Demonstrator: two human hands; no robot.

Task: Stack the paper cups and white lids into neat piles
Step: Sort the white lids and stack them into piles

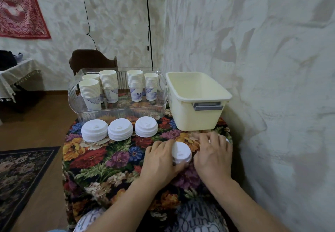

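Lids (181, 153) in a short white pile near the table's (101, 161) right edge, steadied by the left hand (161, 161) curled around them. Right hand (213, 154) covers another lid beside it, its grip unclear; three finished piles (119, 129) stand behind.

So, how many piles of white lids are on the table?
4: three in a row before the clear tray, one between the hands. More lids may hide under the right hand.

Both bare forearms reach forward; the left hand (160, 159) curls its fingers (thumb hidden), the right hand (213, 154) lies palm-down.
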